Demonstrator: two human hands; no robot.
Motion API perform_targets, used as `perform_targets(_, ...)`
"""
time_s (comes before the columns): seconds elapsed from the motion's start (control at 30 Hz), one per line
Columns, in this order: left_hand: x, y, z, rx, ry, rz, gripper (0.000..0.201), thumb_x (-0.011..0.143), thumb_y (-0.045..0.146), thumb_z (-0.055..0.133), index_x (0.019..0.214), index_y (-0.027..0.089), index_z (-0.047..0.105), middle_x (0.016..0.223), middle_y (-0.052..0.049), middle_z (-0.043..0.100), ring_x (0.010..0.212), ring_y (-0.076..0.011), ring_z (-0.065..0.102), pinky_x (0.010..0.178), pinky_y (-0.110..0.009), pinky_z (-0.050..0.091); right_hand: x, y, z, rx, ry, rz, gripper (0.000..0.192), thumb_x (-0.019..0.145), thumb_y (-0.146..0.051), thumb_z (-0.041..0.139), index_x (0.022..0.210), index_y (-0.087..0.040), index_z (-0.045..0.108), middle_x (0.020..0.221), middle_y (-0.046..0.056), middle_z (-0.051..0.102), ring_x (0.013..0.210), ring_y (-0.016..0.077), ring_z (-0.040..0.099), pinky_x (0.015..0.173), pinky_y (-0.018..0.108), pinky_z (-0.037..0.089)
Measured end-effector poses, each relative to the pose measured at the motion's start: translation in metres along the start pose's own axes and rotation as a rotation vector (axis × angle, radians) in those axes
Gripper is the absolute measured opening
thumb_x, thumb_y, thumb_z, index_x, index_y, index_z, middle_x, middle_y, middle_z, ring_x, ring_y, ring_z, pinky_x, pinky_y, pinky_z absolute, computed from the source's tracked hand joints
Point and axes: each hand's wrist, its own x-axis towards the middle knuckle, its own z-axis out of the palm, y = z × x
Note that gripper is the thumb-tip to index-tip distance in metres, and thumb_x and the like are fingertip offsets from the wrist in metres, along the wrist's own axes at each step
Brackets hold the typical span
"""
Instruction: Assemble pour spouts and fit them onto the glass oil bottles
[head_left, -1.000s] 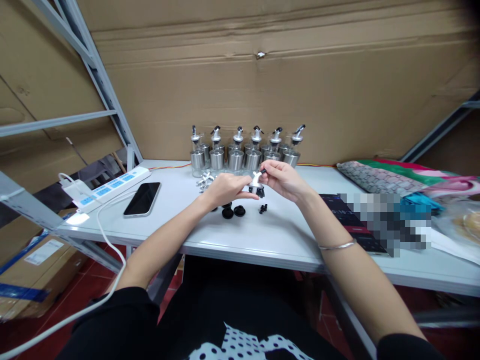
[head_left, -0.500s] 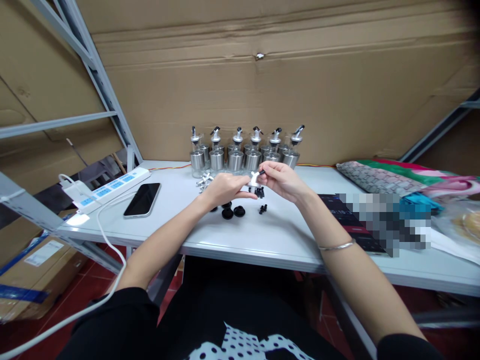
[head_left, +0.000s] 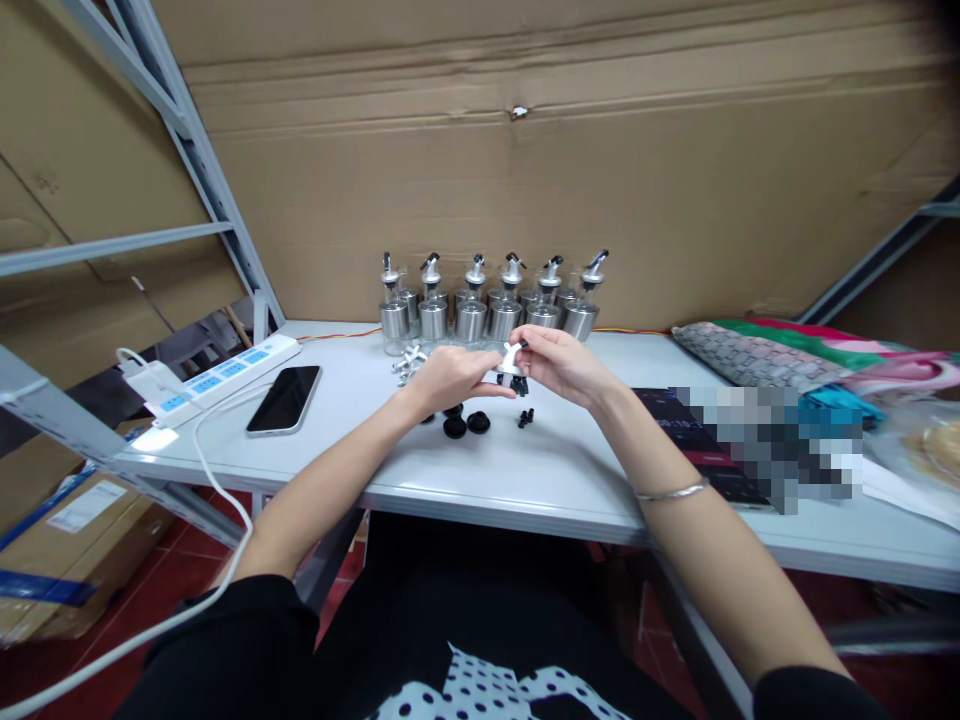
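A silver pourer spout [head_left: 511, 362] sits between my hands above the table. My left hand [head_left: 452, 377] is closed on it, with thumb and fingers pinching its base. With its fingertips, my right hand [head_left: 561, 362] pinches a small black cap [head_left: 523, 344] against the top of the spout. Small black pieces [head_left: 523, 385] show just below the spout, and several more black bits [head_left: 526, 418] lie closer to me. Black round stoppers [head_left: 455, 426] rest on the table below my left hand. Behind that hand lies a pile of silver spout parts [head_left: 410, 364], partly hidden.
Glass-and-steel bottles [head_left: 471, 322] stand in rows at the back, the front ones topped with pourers. On the left are a phone [head_left: 285, 400], a power strip [head_left: 225, 378] and a white cable [head_left: 217, 485]. A dark tablet-like screen [head_left: 694, 440] and a patterned cushion [head_left: 757, 350] lie right.
My right hand has shifted slightly left, bringing the black cap closer in against the spout. My left hand holds nearly still.
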Motion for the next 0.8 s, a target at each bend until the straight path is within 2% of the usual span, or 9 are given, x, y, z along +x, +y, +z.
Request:
perform_targets(0.1,0.0,-0.001,0.0,-0.004,0.022,0.003,0.056,0.089,0.065,0.031,0.072,0.016,0.052,0.049,0.003,0.055,0.042,-0.0108,0.053,0.045,-0.023,0.032,0.0,0.001,0.003,0.043,-0.061,0.095,0.029,0.084,-0.047,0.061,0.084,-0.018,0.066,0.078,0.003,0.064,0.073,0.0142,0.059,0.065,0.028,0.048)
perform_targets(0.2,-0.001,-0.002,0.0,-0.001,0.011,0.001,0.056,0.089,0.065,0.032,0.075,0.016,0.055,0.049,0.003,0.055,0.042,-0.011,0.053,0.045,-0.023,0.032,0.0,0.002,0.005,0.081,-0.106,0.136,0.037,0.09,-0.051,0.048,0.084,-0.019,0.065,0.081,0.004,0.065,0.073,0.0151,0.059,0.063,0.028,0.048)
perform_targets(0.33,-0.002,-0.001,-0.001,-0.01,-0.037,-0.012,0.056,0.089,0.065,0.031,0.086,0.016,0.058,0.053,0.002,0.057,0.045,-0.0119,0.054,0.048,-0.023,0.034,-0.002,0.002,0.006,0.054,-0.123,0.088,0.029,0.085,-0.047,0.059,0.081,-0.019,0.066,0.076,0.001,0.062,0.066,0.0128,0.056,0.06,0.027,0.049)
perform_targets(0.43,-0.002,0.001,-0.001,-0.038,-0.064,-0.018,0.057,0.088,0.066,0.032,0.087,0.016,0.058,0.054,0.001,0.059,0.046,-0.0128,0.055,0.048,-0.024,0.033,-0.003,0.001,0.006,0.023,-0.124,0.046,0.028,0.079,-0.047,0.066,0.078,-0.019,0.066,0.074,0.001,0.061,0.068,0.0131,0.057,0.062,0.027,0.049)
perform_targets(0.63,0.0,0.003,-0.002,-0.129,-0.13,-0.105,0.054,0.088,0.066,0.035,0.084,0.017,0.056,0.055,0.001,0.06,0.049,-0.0128,0.058,0.05,-0.022,0.032,-0.004,0.0,0.01,0.027,-0.139,0.081,0.031,0.078,-0.05,0.066,0.078,-0.019,0.065,0.071,0.0,0.061,0.063,0.0143,0.057,0.06,0.029,0.047)
perform_targets(0.7,0.001,0.003,-0.004,-0.164,-0.181,-0.158,0.051,0.087,0.065,0.04,0.087,0.017,0.056,0.059,0.001,0.062,0.052,-0.0134,0.059,0.051,-0.022,0.032,-0.004,0.0,0.011,0.044,-0.128,0.083,0.031,0.078,-0.05,0.066,0.077,-0.019,0.064,0.071,0.0,0.061,0.063,0.0143,0.057,0.059,0.028,0.046)
perform_targets(0.8,0.003,0.004,-0.008,-0.233,-0.322,-0.258,0.045,0.086,0.061,0.049,0.094,0.017,0.054,0.068,0.002,0.066,0.054,-0.0127,0.06,0.052,-0.021,0.033,-0.002,-0.001,0.01,0.115,-0.038,0.055,0.029,0.08,-0.048,0.065,0.074,-0.019,0.063,0.072,0.0,0.061,0.068,0.0144,0.058,0.065,0.029,0.047)
